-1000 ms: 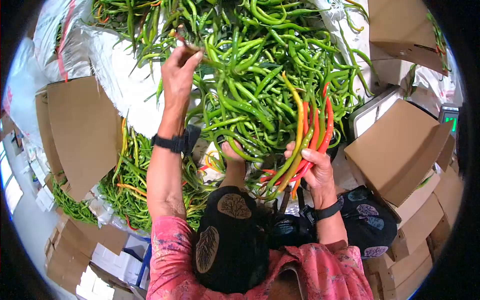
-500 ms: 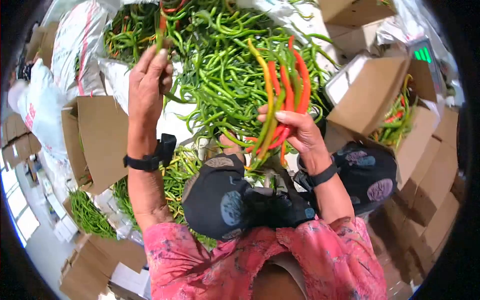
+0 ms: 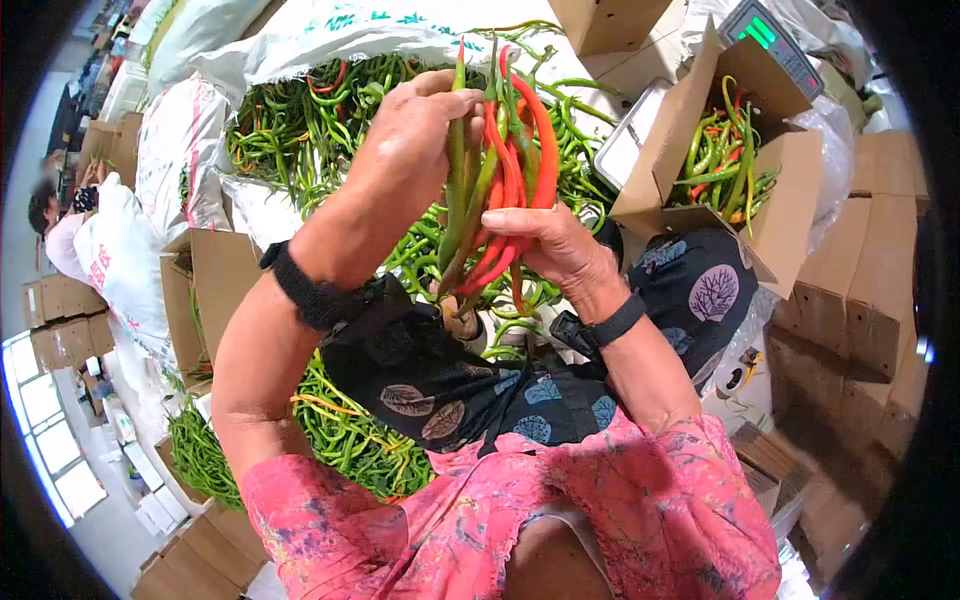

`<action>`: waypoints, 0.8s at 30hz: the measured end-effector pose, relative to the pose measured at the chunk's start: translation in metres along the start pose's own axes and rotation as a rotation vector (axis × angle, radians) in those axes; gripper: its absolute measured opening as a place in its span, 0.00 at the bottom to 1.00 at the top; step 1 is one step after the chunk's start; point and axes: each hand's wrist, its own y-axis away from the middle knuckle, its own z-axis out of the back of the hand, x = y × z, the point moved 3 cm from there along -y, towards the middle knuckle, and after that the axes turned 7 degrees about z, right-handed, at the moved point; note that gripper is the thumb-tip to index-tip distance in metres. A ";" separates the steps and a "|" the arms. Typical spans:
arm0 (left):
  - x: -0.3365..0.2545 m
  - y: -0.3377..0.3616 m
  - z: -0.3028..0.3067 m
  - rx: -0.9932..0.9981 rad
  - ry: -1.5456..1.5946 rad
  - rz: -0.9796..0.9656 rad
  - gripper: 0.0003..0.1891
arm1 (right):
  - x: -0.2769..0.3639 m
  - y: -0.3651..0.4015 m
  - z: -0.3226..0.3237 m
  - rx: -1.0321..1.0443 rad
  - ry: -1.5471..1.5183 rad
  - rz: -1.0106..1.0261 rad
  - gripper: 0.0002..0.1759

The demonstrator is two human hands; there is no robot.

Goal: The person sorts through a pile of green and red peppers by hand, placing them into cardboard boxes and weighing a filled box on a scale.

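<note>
My right hand [image 3: 562, 248] is closed around a bunch of long chili peppers [image 3: 545, 150], red, green and mixed in colour, held upright with the thumb across them. Beside the bunch, my left hand [image 3: 405, 135] pinches a greenish chili pepper [image 3: 459, 75] with a reddish tip, at the bunch's left side. Part of the left fingers is hidden behind the peppers. Below and behind both hands lies a heap of green chili peppers [image 3: 410, 250], spread between the legs and farther out.
An open white sack [image 3: 340, 45] of chilies lies ahead. To the right, a cardboard box [image 3: 790, 170] holding mixed chilies stands by a scale with a lit green display [image 3: 758, 35]. Another box [image 3: 225, 290] and a green chili pile [image 3: 200, 455] are at left. Another person [image 3: 65, 225] is at far left.
My left hand has moved right with a chili pepper, from over the heap to the bunch in my right hand. The right hand has shifted slightly left. The view has turned.
</note>
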 end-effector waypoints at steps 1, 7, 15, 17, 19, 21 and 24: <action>0.001 0.001 -0.009 -0.007 -0.031 -0.009 0.17 | 0.001 0.004 0.001 0.002 -0.004 0.011 0.30; 0.051 0.005 -0.021 -0.123 -0.384 -0.003 0.26 | -0.001 0.007 0.034 -0.182 -0.128 0.076 0.18; 0.078 -0.022 -0.042 -0.185 -0.162 -0.055 0.21 | 0.006 -0.003 0.029 -0.194 0.099 0.371 0.45; 0.045 -0.004 -0.066 -0.066 -0.296 -0.259 0.23 | 0.030 0.005 0.019 -0.219 0.238 0.367 0.40; 0.006 0.022 -0.098 -0.001 -0.426 -0.299 0.26 | 0.070 0.022 0.005 -0.233 0.219 0.424 0.35; -0.020 0.048 -0.122 0.143 -0.347 -0.302 0.30 | 0.124 0.052 -0.028 -0.223 0.094 0.546 0.20; -0.026 0.058 -0.145 0.201 -0.511 -0.581 0.29 | 0.196 0.085 -0.030 -0.214 0.167 0.644 0.14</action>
